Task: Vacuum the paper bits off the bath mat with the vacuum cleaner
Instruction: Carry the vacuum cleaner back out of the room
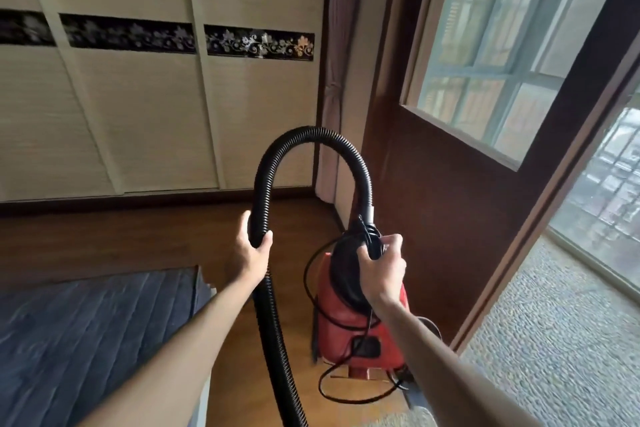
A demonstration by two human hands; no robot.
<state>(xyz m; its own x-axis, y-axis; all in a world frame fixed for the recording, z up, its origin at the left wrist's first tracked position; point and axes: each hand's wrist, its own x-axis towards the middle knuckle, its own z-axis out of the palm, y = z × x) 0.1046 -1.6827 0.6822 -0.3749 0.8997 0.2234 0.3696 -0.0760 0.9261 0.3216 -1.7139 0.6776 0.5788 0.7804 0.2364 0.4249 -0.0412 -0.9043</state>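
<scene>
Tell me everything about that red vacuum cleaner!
The red plastic vacuum cleaner has a boxy body and a rounded black top, low beside the dark wooden wall. A black ribbed hose arches up from its top and hangs down. The left hand grips the hose; the right hand grips the top, where a thin black cord is wound and trails off.

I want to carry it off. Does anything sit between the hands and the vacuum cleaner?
Nothing visible does. The left hand grips the hose; the right hand grips the top of the vacuum cleaner.

Head view, forward-down, near outstretched arms
</scene>
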